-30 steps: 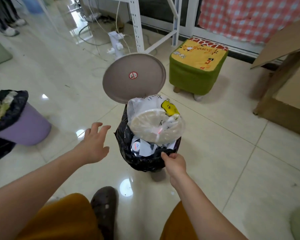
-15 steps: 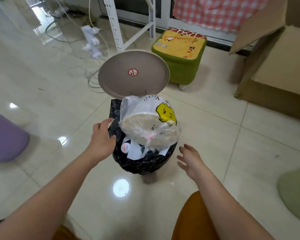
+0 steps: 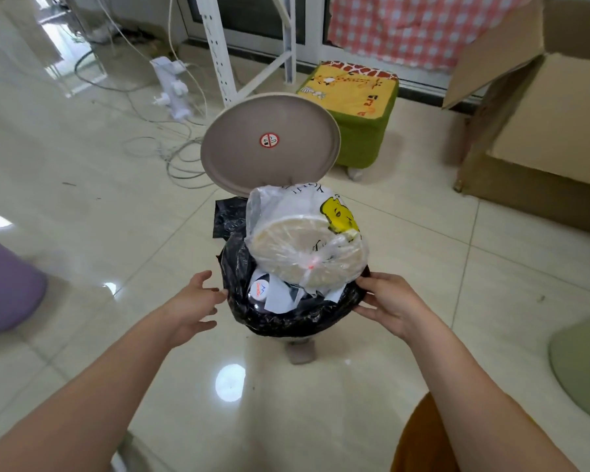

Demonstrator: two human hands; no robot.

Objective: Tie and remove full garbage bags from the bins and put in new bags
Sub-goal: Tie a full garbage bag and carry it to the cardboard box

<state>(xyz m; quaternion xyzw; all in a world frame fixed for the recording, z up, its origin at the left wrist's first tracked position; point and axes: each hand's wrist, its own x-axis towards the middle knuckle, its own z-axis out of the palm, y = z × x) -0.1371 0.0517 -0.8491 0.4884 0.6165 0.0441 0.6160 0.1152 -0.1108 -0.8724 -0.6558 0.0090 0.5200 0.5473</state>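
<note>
Crinkled glossy black bag (image 3: 286, 318) — round beige lid (image 3: 269, 144), both hands (image 3: 191, 301) (image 3: 389, 304) alongside

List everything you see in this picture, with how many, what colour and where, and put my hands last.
bin lid: one, beige, standing open behind the bin
garbage bag: one, black, lining the bin at centre, overfull
clear bag: one, see-through with yellow print, on top of the rubbish, a round white disc inside
pedal: one, beige, at the bin's foot
stool: one, green with yellow top, behind the bin
cardboard box: one, brown, upper right, flap open
power strip: one, white, upper left among cables
purple bin: one, left edge
checked cloth: one, red and white, top
left hand: open, at the bag's left rim
right hand: open, fingers at the bag's right rim
</note>
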